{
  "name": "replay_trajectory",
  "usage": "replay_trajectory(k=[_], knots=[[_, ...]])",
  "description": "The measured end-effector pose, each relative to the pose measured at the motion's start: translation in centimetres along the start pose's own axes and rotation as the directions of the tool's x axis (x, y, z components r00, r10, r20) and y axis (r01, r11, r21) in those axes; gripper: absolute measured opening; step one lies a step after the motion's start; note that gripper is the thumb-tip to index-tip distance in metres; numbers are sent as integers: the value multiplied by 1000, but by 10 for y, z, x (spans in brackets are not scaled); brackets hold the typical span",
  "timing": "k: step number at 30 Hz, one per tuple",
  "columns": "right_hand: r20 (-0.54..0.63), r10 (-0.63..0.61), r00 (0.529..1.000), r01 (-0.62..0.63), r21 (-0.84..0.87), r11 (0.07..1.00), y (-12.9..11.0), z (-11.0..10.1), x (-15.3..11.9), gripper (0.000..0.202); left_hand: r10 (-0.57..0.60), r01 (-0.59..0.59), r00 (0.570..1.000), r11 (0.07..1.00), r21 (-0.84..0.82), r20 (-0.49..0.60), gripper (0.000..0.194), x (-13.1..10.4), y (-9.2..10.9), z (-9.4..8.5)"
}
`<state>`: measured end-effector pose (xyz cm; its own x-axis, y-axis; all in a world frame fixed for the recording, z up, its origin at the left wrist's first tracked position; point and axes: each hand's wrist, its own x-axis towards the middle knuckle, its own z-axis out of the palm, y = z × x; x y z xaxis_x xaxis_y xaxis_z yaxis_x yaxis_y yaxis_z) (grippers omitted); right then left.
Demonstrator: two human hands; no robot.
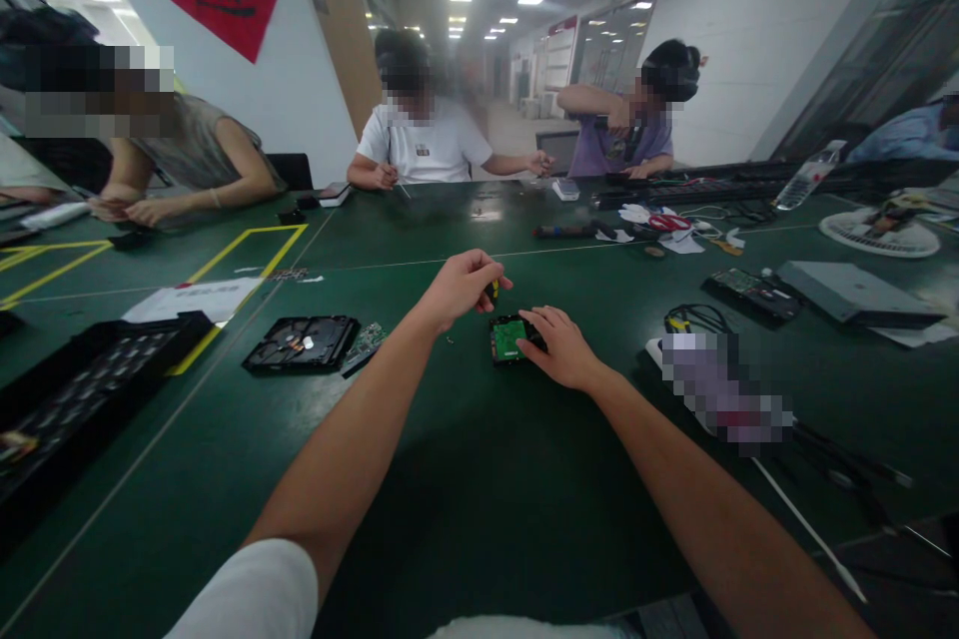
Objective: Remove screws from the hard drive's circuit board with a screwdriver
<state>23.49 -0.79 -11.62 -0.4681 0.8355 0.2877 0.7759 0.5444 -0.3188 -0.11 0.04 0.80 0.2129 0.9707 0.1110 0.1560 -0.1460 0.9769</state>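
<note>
A small black device with a green circuit board (508,340) lies on the green table (442,479) in front of me. My right hand (558,347) rests on its right side, fingers spread over the edge and thumb on the board. Just above the device's far left corner, my left hand (466,290) is closed around a small black and yellow tool (491,293), mostly hidden by the fingers. A tiny metal piece (451,340) lies on the table left of the device.
Left of my left arm are an opened black drive (300,343), loose circuit boards (365,347) and a long black tray (82,389). To the right lie a cable bundle (700,319), another drive (753,294) and a grey box (861,295). Several people sit across the table.
</note>
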Motion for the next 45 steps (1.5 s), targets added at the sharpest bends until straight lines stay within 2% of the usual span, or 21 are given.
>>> replay_trajectory(k=[2,6,11,15,18,21,27,31,36,38,42,45], knots=[[-2,-2,1000,2,-3,1000,0,0,0,62,5,-5,1000,1000,12,19,16,1,-1,0],[-3,3,1000,-3,-5,1000,-1,-1,0,62,-27,29,999,999,-37,41,29,1,-2,0],[4,1,1000,-1,-4,1000,-3,-2,1,61,-63,74,995,985,-154,73,25,1,-1,-1],[-14,-2,1000,2,-10,1000,-5,-2,1,60,-61,61,998,997,-52,3,21,2,-2,-2],[-11,0,1000,-1,-6,1000,-5,-3,1,59,-26,31,997,997,73,-77,27,3,-3,-3],[3,9,1000,-9,-3,1000,-5,-4,1,60,5,9,994,991,134,-108,34,2,-4,-2],[6,9,1000,-9,1,1000,-2,-2,1,62,37,-32,999,993,113,-38,23,-1,0,-1],[10,10,1000,-10,4,1000,-1,0,1,63,-1,1,1000,1000,0,0,14,-2,3,1],[21,15,1000,-15,-4,1000,-1,-1,1,63,-14,25,995,992,-123,94,14,-2,3,2],[17,14,1000,-14,-1,1000,-2,-1,1,63,-16,23,998,995,-100,65,12,-2,2,1],[7,14,1000,-15,10,1000,-2,-1,0,64,-12,11,999,1000,-9,-47,23,0,-1,1],[6,13,1000,-13,10,1000,-2,0,1,64,-10,10,999,1000,-12,-40,19,1,-1,1]])
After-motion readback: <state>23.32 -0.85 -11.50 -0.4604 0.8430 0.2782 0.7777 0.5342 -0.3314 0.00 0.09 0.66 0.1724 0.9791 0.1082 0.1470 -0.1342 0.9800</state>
